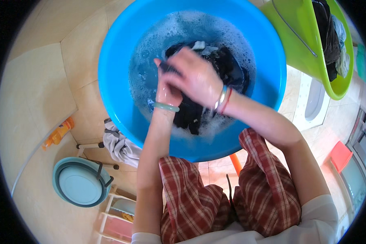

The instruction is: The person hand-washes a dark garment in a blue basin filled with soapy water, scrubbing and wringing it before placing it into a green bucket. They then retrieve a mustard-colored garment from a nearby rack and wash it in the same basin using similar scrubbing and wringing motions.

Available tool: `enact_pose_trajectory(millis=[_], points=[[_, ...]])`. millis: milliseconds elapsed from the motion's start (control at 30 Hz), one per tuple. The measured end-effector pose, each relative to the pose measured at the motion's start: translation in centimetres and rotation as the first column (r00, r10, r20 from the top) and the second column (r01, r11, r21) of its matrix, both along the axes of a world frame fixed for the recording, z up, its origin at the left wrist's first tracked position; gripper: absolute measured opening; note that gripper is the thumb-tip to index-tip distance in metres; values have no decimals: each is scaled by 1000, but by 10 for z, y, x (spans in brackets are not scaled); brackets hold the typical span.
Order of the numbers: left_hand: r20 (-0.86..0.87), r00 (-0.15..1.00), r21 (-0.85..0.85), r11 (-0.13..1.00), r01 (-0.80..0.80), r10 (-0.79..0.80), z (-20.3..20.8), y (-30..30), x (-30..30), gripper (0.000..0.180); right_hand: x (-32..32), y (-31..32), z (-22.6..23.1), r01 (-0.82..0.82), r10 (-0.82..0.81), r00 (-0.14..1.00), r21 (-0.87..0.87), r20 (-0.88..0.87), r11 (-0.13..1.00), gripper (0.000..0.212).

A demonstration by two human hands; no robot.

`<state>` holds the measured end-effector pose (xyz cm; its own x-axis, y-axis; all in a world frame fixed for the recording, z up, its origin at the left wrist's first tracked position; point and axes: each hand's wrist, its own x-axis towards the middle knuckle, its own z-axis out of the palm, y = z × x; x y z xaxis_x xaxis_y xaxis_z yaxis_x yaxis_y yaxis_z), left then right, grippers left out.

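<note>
A big blue basin (114, 73) of sudsy water stands in front of me. Soaking in it is a dark garment (232, 71), black to navy, partly under foam. Above the water my left hand (168, 92), with a pale green bangle at the wrist, is closed on a bunched dark part of the cloth. Crossing over it from the right, my right hand (201, 77) presses the same bunch between its closed fingers; this hand is slightly blurred. It wears a silver bracelet and a red cord. A small white piece (199, 45) shows on the garment's far side.
At the far right a lime green bucket (290, 44) holds dark and light clothes. A white squat toilet (313, 101) lies below it. On the left are a grey and white cloth (120, 146), a light blue washbasin (81, 187), an orange bottle (59, 133) and a white rack (105, 217).
</note>
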<state>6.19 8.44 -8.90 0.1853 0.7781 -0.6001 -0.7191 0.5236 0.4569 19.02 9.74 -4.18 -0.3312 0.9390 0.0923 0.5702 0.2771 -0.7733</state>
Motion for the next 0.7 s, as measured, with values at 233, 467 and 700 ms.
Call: enact_pose_trajectory(millis=[233,467,700], points=[[-82,988,-97,985,-140,132,26,-16,0,57,-40,-49,64,-134,126,990,164,59,977,49],[-103,985,-68,987,-147,139,28,-27,-7,54,-50,-25,55,-72,73,997,329,9,942,20],[-287,955,172,985,-24,73,-10,-57,-10,50,-35,6,4,-80,91,989,93,-113,992,19]])
